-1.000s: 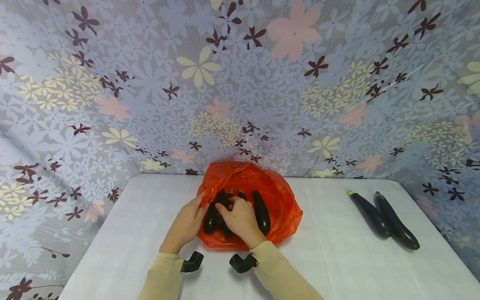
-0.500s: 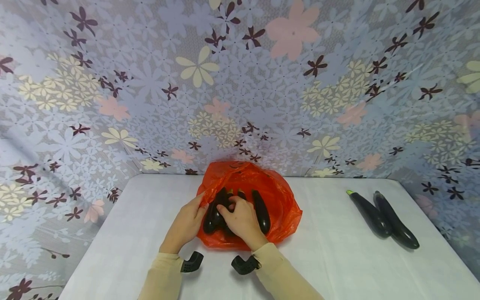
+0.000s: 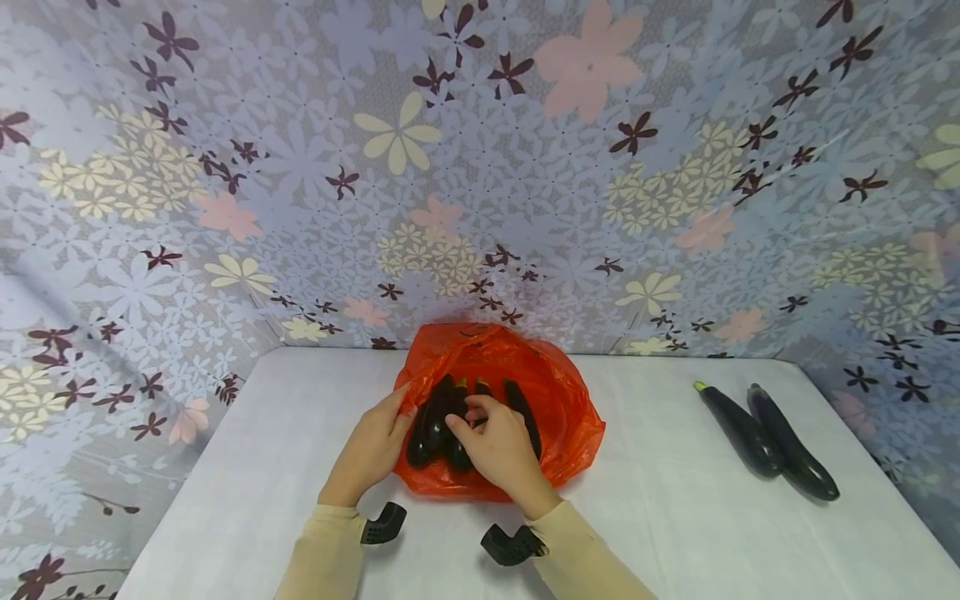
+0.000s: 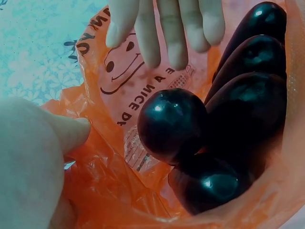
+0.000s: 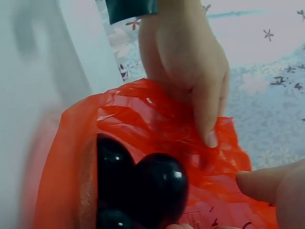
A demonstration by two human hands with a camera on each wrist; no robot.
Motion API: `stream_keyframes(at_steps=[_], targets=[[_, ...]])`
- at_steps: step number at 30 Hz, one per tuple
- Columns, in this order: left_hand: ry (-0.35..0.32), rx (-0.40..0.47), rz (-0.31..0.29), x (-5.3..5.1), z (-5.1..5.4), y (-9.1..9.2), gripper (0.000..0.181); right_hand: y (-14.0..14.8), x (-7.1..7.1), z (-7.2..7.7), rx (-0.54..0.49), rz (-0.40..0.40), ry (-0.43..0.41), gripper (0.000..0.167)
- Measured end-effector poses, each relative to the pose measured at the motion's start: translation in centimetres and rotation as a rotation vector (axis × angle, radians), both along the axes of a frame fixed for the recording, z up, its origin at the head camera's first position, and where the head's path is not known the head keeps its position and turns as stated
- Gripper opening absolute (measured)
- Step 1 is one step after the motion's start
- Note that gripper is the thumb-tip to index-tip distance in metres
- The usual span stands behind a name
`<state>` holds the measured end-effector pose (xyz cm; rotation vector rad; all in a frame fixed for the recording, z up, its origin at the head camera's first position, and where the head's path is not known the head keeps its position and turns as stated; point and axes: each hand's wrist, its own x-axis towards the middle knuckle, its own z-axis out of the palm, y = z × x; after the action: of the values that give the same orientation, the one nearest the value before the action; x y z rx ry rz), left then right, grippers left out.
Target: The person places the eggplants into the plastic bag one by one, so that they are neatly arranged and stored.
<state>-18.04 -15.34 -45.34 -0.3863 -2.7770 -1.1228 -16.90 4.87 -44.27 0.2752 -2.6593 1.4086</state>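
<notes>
A red plastic bag (image 3: 566, 417) lies open on the table with several dark eggplants (image 3: 420, 446) inside. My left hand (image 3: 372, 446) pinches the bag's left edge; in the right wrist view, the left thumb and fingers (image 5: 207, 119) are on either side of the film. My right hand (image 3: 504, 442) hovers over the bag's mouth with nothing in its grasp. In the left wrist view, its fingers (image 4: 171, 33) hang loosely extended, apart from the rounded eggplant ends (image 4: 172, 125). The right hand partly covers the rightmost eggplant (image 3: 521, 404) in the head view.
Two more eggplants (image 3: 738, 429) (image 3: 795, 446) lie side by side at the right of the white table (image 3: 660, 533). A flowered sheet (image 3: 480, 183) rises behind the table. A black wrist camera (image 3: 384, 523) sits at the left wrist, another (image 3: 512, 546) at the right.
My right hand has let go of an eggplant and drawn back a little to the right, so more of the eggplants shows. The left hand stays at the bag's edge.
</notes>
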Motion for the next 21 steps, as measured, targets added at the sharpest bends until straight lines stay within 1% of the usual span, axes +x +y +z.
stream_keyframes(at_steps=[4, 10, 13, 21], targets=[[-0.001, -0.001, -0.002, 0.0, -0.1, 0.0, 0.047, 0.6, 0.5, 0.2, -0.009, 0.01, 0.016, 0.047], [-0.006, -0.001, -0.006, 0.0, -0.1, 0.0, 0.048, 1.8, 1.1, 0.4, -0.036, 0.027, 0.007, 0.047], [-0.011, 0.0, -0.005, 0.0, 0.0, 0.0, 0.047, 2.5, 1.4, 0.6, -0.051, 0.028, 0.011, 0.046], [0.001, 0.0, -0.011, -0.1, -0.1, -0.1, 0.047, 4.2, 2.4, 1.2, -0.074, 0.023, 0.027, 0.042]])
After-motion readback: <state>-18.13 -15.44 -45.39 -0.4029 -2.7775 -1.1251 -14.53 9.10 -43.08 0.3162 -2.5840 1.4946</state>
